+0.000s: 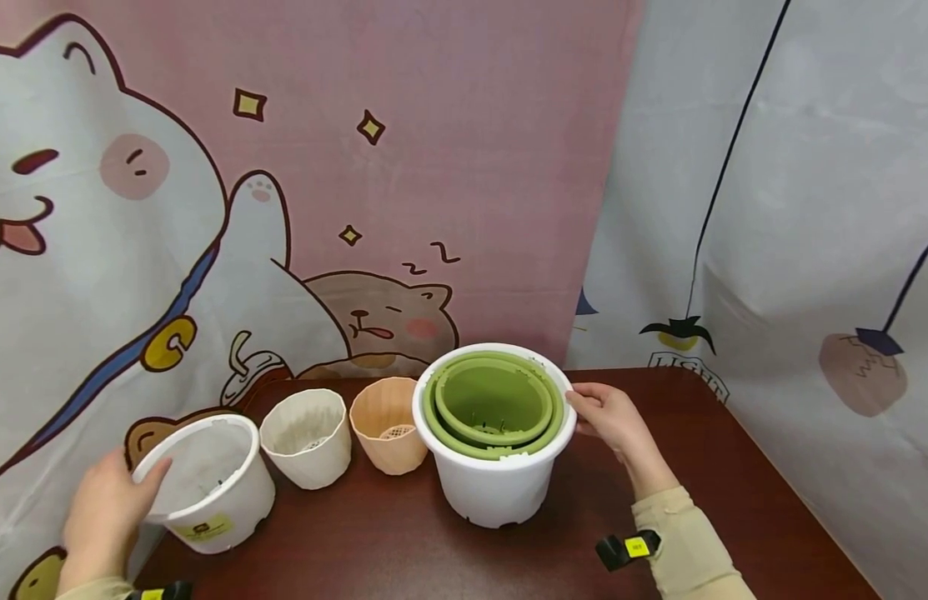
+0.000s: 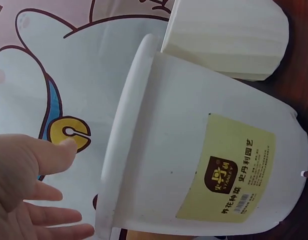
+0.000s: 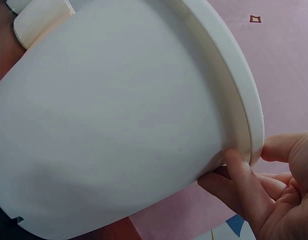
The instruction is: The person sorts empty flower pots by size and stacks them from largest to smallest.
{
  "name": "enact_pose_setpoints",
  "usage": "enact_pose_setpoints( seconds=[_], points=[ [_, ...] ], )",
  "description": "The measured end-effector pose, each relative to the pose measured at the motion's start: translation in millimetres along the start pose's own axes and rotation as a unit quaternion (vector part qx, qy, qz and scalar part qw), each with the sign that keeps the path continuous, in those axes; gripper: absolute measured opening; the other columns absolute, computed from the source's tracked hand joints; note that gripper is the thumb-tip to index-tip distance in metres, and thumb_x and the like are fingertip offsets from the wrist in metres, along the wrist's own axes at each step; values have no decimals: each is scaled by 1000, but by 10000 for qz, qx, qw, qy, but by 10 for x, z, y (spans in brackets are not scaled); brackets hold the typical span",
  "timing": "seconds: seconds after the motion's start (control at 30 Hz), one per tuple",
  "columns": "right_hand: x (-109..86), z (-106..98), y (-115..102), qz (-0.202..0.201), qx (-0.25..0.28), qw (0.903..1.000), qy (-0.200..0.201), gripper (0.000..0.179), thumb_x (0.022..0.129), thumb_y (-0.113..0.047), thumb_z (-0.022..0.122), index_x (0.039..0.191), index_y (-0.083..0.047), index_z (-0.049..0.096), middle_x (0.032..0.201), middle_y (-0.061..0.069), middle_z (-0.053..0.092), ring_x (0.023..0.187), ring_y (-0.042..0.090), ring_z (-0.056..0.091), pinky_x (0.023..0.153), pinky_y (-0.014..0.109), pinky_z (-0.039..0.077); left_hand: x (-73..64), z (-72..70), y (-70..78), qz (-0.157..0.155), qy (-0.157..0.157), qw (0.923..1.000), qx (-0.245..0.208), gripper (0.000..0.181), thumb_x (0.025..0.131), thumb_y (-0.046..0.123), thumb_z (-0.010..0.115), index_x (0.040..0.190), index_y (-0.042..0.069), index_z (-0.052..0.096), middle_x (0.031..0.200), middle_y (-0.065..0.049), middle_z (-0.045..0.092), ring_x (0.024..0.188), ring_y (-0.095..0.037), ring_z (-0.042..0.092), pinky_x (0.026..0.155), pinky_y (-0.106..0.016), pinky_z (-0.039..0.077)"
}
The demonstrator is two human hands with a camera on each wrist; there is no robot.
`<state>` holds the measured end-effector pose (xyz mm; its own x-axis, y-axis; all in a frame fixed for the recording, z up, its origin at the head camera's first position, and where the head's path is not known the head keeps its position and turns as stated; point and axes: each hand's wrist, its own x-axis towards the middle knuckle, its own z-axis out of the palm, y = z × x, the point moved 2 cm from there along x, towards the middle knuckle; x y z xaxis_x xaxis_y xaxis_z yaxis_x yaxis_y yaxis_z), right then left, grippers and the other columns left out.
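Note:
On the right of the row stands a large white flowerpot (image 1: 494, 493), with an outer green pot (image 1: 431, 417) and an inner green pot (image 1: 495, 390) nested inside it. My right hand (image 1: 608, 417) pinches its rim at the right side; the right wrist view shows the thumb and fingers (image 3: 246, 185) on either side of the lip. At the far left is another white flowerpot (image 1: 248, 498) with a yellow label (image 2: 229, 172). My left hand (image 1: 107, 508) is beside its rim, fingers spread and relaxed, fingertips near the lip in the left wrist view.
Between the white pots stand a cream faceted pot (image 1: 313, 468) and a peach faceted pot (image 1: 394, 457). All stand on a dark reddish-brown table (image 1: 358, 550). Behind it hangs a cartoon-print cloth (image 1: 501, 167), and a whitish cloth (image 1: 809, 250) hangs along the right.

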<state>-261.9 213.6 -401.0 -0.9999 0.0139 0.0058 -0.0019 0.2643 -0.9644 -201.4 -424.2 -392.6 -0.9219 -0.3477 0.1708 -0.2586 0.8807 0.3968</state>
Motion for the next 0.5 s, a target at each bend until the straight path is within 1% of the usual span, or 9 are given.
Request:
enact_pose_setpoints(
  seconds=[0.07, 0.13, 0.2, 0.3, 0.37, 0.43, 0.5],
  points=[
    [3, 0, -2, -29, 10, 10000, -21, 47, 100, -18, 60, 133, 15, 50, 120, 29, 62, 89, 18, 68, 78, 36, 58, 1, 5, -21, -238, -142, 9996, -8, 72, 96, 42, 58, 117, -23, 40, 109, -47, 46, 96, -62, 50, 74, -65, 45],
    [8, 0, -4, -58, 26, 10000, -27, 46, 100, -16, 59, 132, 15, 50, 119, 29, 63, 87, 17, 68, 78, 36, 58, 1, 12, -36, -443, -268, 9987, -1, 71, 96, 42, 57, 117, -23, 39, 108, -46, 47, 95, -62, 51, 72, -64, 46],
    [11, 1, -4, -97, 54, 9999, -31, 45, 100, -14, 59, 132, 16, 50, 118, 29, 63, 87, 18, 68, 77, 35, 58, -1, 21, -52, -573, -374, 9977, 6, 71, 96, 42, 57, 117, -23, 38, 108, -47, 47, 94, -62, 51, 70, -63, 47],
    [12, -1, -4, -115, 52, 9999, -24, 44, 100, -14, 59, 131, 16, 50, 118, 29, 64, 86, 17, 68, 76, 34, 59, -11, 32, -70, -672, -465, 9966, 33, 70, 96, 42, 55, 115, -23, 38, 105, -46, 49, 92, -61, 52, 68, -61, 48],
    [10, -2, -5, -116, 50, 9999, -24, 45, 100, -14, 59, 131, 16, 50, 118, 29, 64, 87, 17, 68, 75, 33, 59, -22, 37, -82, -698, -490, 9964, 27, 67, 95, 41, 55, 110, -22, 39, 98, -44, 51, 87, -59, 54, 64, -59, 48],
    [8, -2, -6, -110, 29, 9999, -25, 45, 100, -15, 59, 131, 16, 50, 118, 29, 64, 87, 17, 68, 75, 33, 59, -32, 46, -96, -718, -529, 9960, -3, 63, 95, 41, 55, 104, -20, 42, 88, -38, 54, 79, -54, 57, 59, -55, 48],
    [5, -1, -8, -97, 24, 9999, -29, 45, 100, -15, 59, 132, 16, 50, 118, 29, 63, 87, 18, 68, 76, 34, 59, -43, 56, -112, -717, -592, 9957, -45, 59, 95, 40, 54, 98, -17, 43, 78, -30, 55, 71, -46, 58, 55, -49, 47]
  ],
)
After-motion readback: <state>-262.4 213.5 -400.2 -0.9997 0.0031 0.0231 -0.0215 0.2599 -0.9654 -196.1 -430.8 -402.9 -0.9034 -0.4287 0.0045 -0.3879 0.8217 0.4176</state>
